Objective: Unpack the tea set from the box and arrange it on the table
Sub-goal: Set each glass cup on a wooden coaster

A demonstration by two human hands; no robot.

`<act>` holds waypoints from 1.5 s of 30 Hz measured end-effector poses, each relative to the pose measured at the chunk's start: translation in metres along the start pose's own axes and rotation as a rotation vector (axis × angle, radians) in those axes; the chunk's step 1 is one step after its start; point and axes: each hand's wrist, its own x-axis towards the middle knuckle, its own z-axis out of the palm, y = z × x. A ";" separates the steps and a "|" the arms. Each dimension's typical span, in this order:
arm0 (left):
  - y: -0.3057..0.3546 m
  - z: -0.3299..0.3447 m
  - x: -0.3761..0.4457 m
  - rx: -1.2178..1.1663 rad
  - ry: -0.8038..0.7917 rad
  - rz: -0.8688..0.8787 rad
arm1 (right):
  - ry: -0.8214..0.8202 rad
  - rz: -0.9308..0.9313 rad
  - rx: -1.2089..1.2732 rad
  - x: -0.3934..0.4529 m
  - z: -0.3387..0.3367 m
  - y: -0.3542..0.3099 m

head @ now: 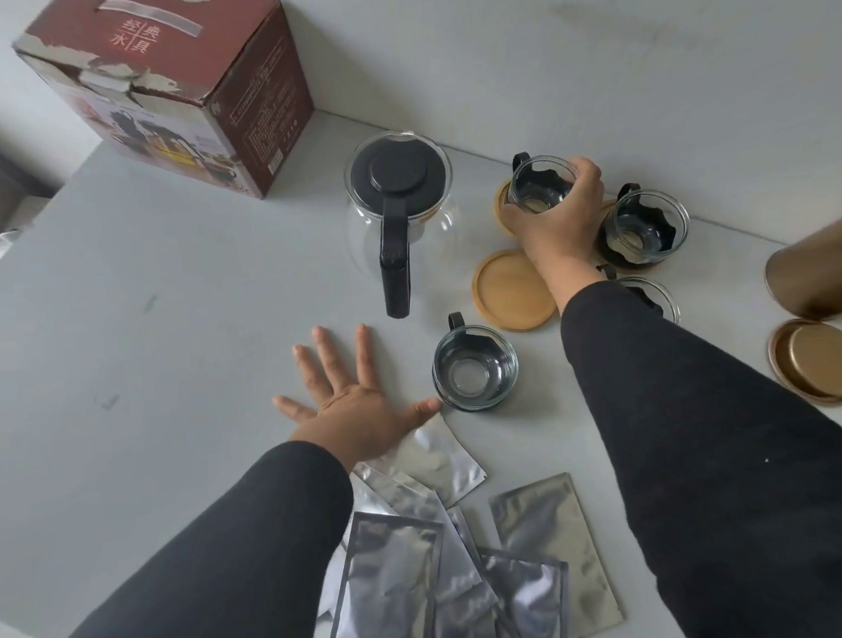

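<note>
Nearest, foil packets (pixel 451 556) lie under the left sleeve; the left hand (pixel 350 400) rests flat and spread on the table (pixel 165 308), thumb by a glass cup (pixel 475 367). Farther, the right hand (pixel 557 216) grips another cup (pixel 541 183) on its wooden coaster (pixel 503 202), beside the teapot (pixel 398 207); the box (pixel 173 88) stands beyond

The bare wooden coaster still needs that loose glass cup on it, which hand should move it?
Left, probably: the left hand lies open beside the loose cup; the right hand is gripping another cup.
</note>
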 end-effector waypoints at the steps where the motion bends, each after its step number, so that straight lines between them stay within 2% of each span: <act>1: 0.000 0.000 0.000 -0.002 0.000 0.001 | -0.017 0.001 -0.004 0.001 0.000 0.000; 7: -0.002 -0.001 -0.001 0.008 0.003 -0.005 | -0.075 -0.013 -0.033 -0.005 -0.005 -0.001; 12: -0.002 -0.003 -0.002 0.011 0.006 -0.010 | 0.123 -0.098 0.109 -0.033 -0.014 -0.018; 16: -0.002 -0.004 -0.006 0.021 0.020 -0.002 | 0.163 -0.214 0.250 -0.076 -0.020 -0.024; 20: -0.003 -0.005 -0.007 0.021 0.035 -0.002 | 0.028 -0.225 0.314 -0.141 -0.022 -0.006; 23: -0.004 -0.003 -0.007 0.037 0.037 0.003 | -0.065 -0.223 0.269 -0.180 -0.021 0.009; 27: 0.001 0.006 -0.006 0.019 0.207 0.023 | -0.083 -0.233 0.165 -0.204 -0.016 0.020; 29: 0.001 0.007 -0.007 0.018 0.206 0.018 | -0.067 -0.214 0.155 -0.207 -0.011 0.023; 33: -0.002 0.003 -0.011 0.068 0.044 0.026 | -0.071 -0.203 0.156 -0.201 -0.005 0.029; 36: -0.002 0.001 -0.011 0.051 0.033 0.030 | -0.024 -0.236 0.134 -0.194 -0.008 0.025; 39: -0.003 0.000 -0.010 0.034 0.022 0.034 | 0.091 -0.265 0.136 -0.177 -0.012 0.015; 45: -0.003 -0.002 -0.012 0.033 0.005 0.039 | 0.197 -0.229 0.153 -0.128 -0.017 0.003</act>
